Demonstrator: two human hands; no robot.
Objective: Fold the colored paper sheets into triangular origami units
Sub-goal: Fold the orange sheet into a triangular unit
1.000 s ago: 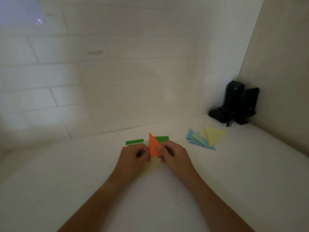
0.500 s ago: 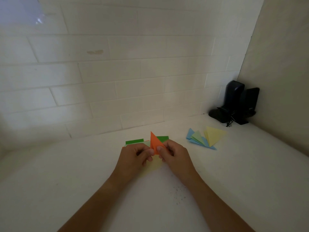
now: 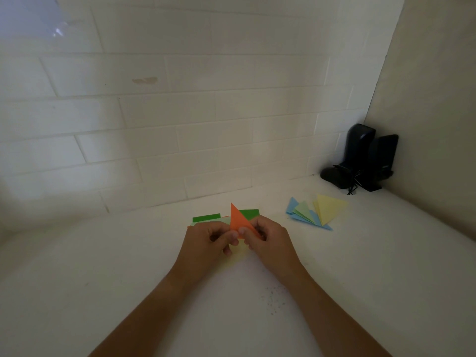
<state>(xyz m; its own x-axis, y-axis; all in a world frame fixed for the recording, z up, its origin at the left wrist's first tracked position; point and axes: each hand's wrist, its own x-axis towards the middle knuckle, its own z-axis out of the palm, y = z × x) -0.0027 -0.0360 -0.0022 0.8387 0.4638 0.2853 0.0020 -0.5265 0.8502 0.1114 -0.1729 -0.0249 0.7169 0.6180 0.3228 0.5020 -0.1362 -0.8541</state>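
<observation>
An orange paper piece (image 3: pixel 237 219), folded to a narrow triangle with its tip pointing up, is held just above the white counter. My left hand (image 3: pixel 208 242) pinches its lower left edge and my right hand (image 3: pixel 269 240) pinches its lower right part, thumbs meeting at the base. Under and behind the hands lies a small stack of flat sheets: green (image 3: pixel 206 217) at the back, pale yellow (image 3: pixel 238 256) showing below the fingers. To the right rests a fan of folded triangles (image 3: pixel 315 211) in blue, light green and yellow.
A white tiled wall stands close behind the sheets. Two black speakers (image 3: pixel 360 158) with a tangled cord occupy the back right corner beside a beige side wall. Dark specks (image 3: pixel 274 300) dot the white counter (image 3: pixel 103 279) near my right forearm.
The orange triangle has sunk slightly lower between my fingers and leans a little to the right. Both hands have drawn closer together at its base.
</observation>
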